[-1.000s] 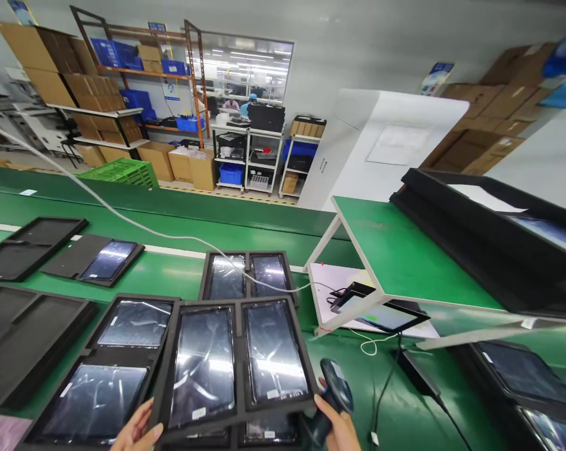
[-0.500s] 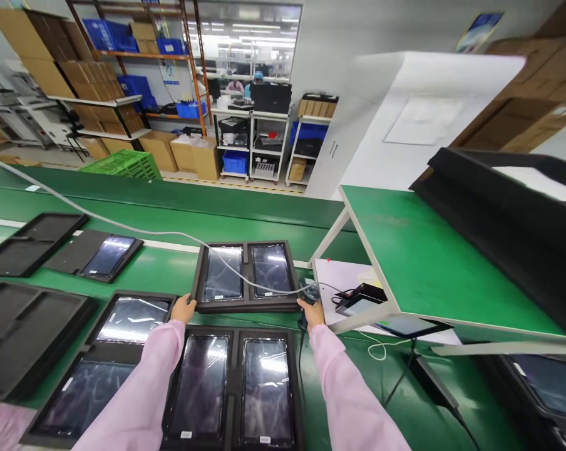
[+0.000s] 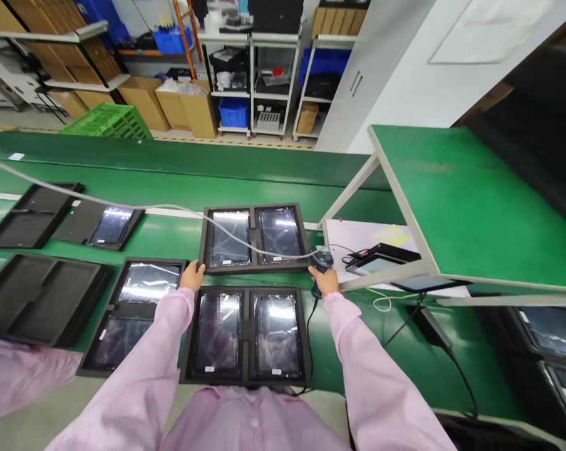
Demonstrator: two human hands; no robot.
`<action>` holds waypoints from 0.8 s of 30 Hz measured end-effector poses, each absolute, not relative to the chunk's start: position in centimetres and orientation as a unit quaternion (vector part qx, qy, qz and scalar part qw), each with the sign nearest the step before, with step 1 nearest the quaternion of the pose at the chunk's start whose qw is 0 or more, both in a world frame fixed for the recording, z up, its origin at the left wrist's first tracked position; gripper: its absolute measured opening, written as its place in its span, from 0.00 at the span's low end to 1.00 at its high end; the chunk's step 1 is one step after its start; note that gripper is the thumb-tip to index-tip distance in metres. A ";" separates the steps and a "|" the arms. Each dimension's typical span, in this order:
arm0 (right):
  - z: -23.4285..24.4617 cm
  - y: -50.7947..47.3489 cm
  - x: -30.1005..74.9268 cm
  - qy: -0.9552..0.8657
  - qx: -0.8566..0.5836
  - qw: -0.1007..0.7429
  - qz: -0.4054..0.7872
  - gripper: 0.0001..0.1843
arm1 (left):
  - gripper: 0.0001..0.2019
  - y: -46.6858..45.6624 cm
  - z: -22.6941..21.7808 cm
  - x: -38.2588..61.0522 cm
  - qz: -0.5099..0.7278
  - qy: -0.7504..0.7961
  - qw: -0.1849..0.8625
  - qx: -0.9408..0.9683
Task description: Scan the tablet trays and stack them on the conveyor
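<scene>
A black foam tray (image 3: 255,241) holding two tablets, a left one (image 3: 230,238) and a right one (image 3: 280,230), lies flat on the green bench. My left hand (image 3: 192,276) grips its near left corner. At the near right corner my right hand (image 3: 325,280) has its fingertips closed on the edge, right beside a dark handheld scanner (image 3: 321,258) whose handle is partly behind the hand. Closer to my body lies another two-tablet foam tray (image 3: 246,332). To its left is a third tray (image 3: 118,307), partly covered by my left sleeve.
A grey cable (image 3: 174,209) crosses above the held tray. Foam trays without tablets (image 3: 43,297) lie at the left, near another person's pink sleeve (image 3: 24,376). On the right stand a green raised shelf (image 3: 452,188) and a device with cords (image 3: 381,257) under it.
My view has tilted downward, so the bench sits higher in the picture. Both hands remain at the tray's near corners; the tray shows little shift against the bench.
</scene>
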State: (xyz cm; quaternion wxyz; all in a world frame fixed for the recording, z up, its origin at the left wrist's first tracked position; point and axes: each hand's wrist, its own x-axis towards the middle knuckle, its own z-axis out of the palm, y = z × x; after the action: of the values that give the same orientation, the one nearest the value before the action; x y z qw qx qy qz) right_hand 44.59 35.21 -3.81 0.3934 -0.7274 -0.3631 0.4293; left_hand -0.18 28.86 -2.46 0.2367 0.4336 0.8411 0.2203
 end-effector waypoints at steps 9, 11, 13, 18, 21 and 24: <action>-3.5 5.8 42.1 -0.379 -0.759 0.250 0.466 0.27 | 0.37 7.4 -9.8 1.3 0.242 0.831 0.214 0.453; -4.4 0.6 40.6 -0.379 -0.768 0.207 0.473 0.25 | 0.40 2.5 -12.0 1.8 0.232 0.838 0.238 0.433; -5.2 -2.4 39.2 -0.376 -0.773 0.170 0.483 0.25 | 0.39 -0.8 -13.7 2.3 0.231 0.838 0.286 0.404; -6.4 -4.1 37.1 -0.370 -0.784 0.180 0.465 0.24 | 0.31 -3.4 -14.9 2.7 0.261 0.812 0.351 0.388; -6.9 -4.2 36.5 -0.349 -0.798 0.211 0.443 0.20 | 0.31 -3.2 -14.7 2.2 0.273 0.792 0.364 0.406; -7.4 -4.4 36.1 -0.331 -0.801 0.236 0.440 0.18 | 0.32 -2.9 -14.8 1.6 0.278 0.782 0.368 0.419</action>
State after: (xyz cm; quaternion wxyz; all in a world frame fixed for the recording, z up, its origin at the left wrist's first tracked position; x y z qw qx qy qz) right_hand 36.12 -4.39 -7.41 0.2364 -0.8005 -0.3315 0.4397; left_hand 1.62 -2.93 -14.79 0.3682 0.4193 0.7819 0.2779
